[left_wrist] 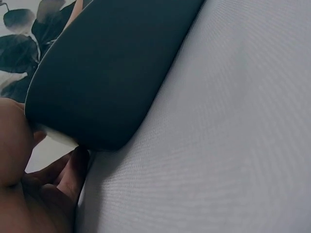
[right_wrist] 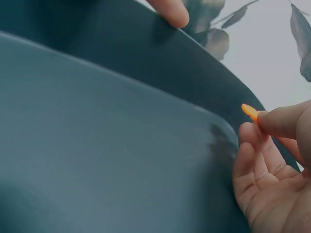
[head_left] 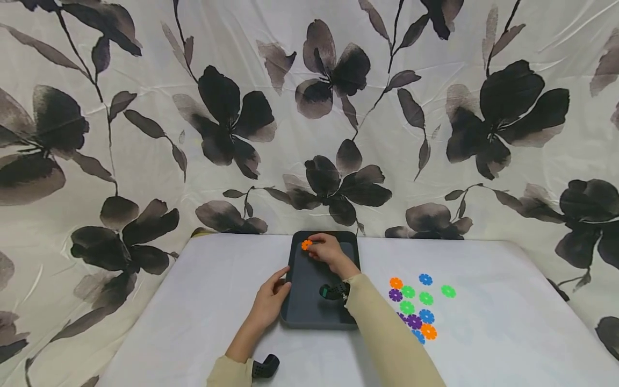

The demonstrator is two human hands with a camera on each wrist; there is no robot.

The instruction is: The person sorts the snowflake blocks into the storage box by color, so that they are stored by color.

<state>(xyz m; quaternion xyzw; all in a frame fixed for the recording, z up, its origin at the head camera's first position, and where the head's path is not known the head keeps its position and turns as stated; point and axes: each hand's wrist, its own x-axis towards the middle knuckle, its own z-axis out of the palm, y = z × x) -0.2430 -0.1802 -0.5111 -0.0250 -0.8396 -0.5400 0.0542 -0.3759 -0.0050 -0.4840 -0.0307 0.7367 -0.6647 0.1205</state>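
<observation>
A dark grey rectangular tray (head_left: 314,317) lies on the white-covered table. At its left side, my left hand (head_left: 267,301) holds the edge; in the right wrist view one of its fingertips (right_wrist: 176,13) laps over the rim. My right hand (head_left: 330,253) is above the tray's far end, pinching an orange notched plastic disc (head_left: 307,245) between thumb and fingers. Edge-on, that disc shows as a thin orange sliver in the right wrist view, close to the tray's wall (right_wrist: 204,82). The tray floor in the right wrist view is bare. My right forearm covers part of the tray's right side.
Right of the tray lie several loose notched discs: green (head_left: 448,291), blue (head_left: 425,279), purple (head_left: 395,295) and orange (head_left: 428,331), some overlapping. My right sleeve (head_left: 387,328) hides part of this group. A floral cloth (head_left: 290,134) hangs behind the table.
</observation>
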